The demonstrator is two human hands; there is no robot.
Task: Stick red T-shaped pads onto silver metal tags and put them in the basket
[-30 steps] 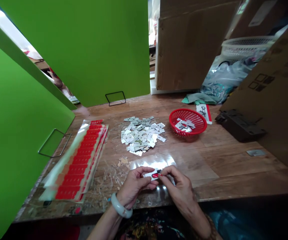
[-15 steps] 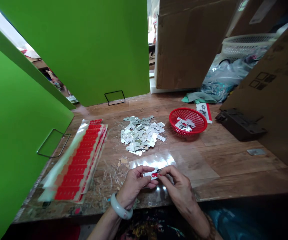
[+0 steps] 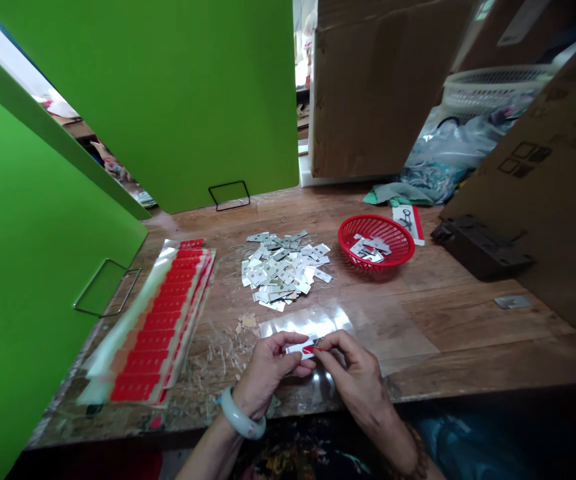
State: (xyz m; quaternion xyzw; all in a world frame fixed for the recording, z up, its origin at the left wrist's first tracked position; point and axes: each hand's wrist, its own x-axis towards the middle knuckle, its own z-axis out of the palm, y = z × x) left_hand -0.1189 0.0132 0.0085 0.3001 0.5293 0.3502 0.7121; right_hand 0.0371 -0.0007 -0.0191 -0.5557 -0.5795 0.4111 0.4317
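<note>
My left hand (image 3: 271, 365), with a pale bangle at the wrist, pinches a small flat whitish metal plate (image 3: 296, 348) between thumb and fingers. A small red sticker-like piece (image 3: 309, 349) lies at the plate's right end. My right hand (image 3: 358, 373) is closed there, thumb and forefinger pinched on the red piece; its exact edges are hidden by the fingertips. Both hands are just above a clear plastic sheet (image 3: 338, 319) at the table's front edge. Beyond them lies a heap of similar metal plates (image 3: 284, 270).
Sheets of red stickers (image 3: 153, 323) lie at the left. A red basket (image 3: 403, 257) with several plates stands behind right, near a dark metal block (image 3: 483, 250) and one loose plate (image 3: 513, 303). Green panels (image 3: 168, 100) and a cardboard box (image 3: 373, 93) border the table.
Both hands stay almost where they were, still pinching. The red piece looks slightly shifted on the plate, and the dark bit by the right fingertips shows less.
</note>
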